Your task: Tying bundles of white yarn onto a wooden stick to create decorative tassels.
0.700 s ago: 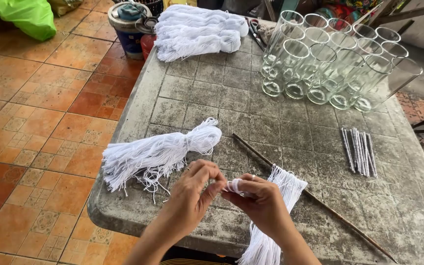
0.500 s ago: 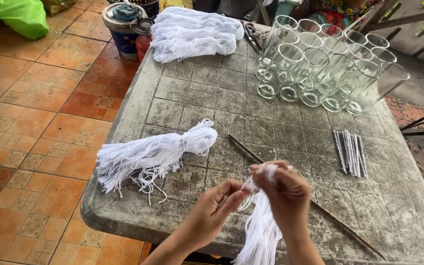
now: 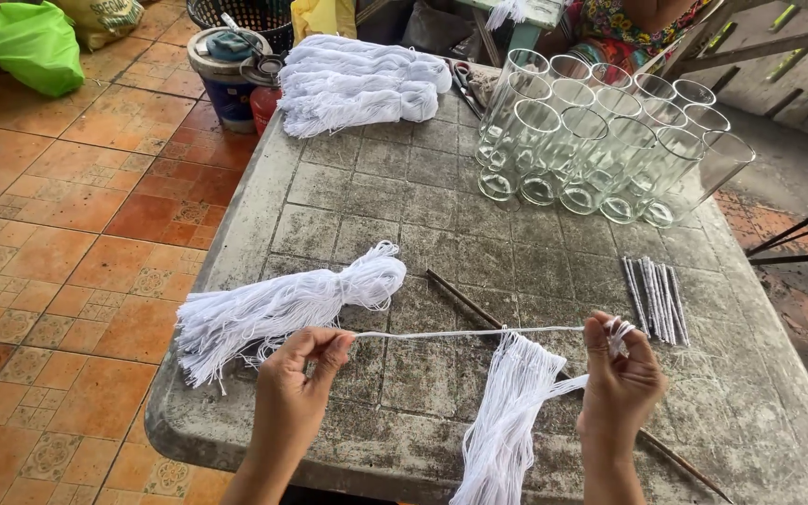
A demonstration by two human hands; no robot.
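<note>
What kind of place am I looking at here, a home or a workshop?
Probably an informal outdoor craft workspace, perhaps a home patio. A weathered tiled table stands on terracotta floor tiles, holding rows of tall clear glasses and bundles of white string; both hands stretch one strand.

I noted white string (image 3: 465, 331) stretched over a white tassel bundle (image 3: 507, 421) near me. A second white bundle (image 3: 273, 309) lay to the left, and white skeins (image 3: 357, 82) sat far off. The table (image 3: 404, 215) was grey, mottled dark, in a square grid pattern. Glasses (image 3: 600, 140) far right were clear. The floor tiles (image 3: 58, 252) were orange-red, some with pale floral motifs. A bag (image 3: 16, 42) far left was bright green, and the bucket (image 3: 228, 93) was blue.
</note>
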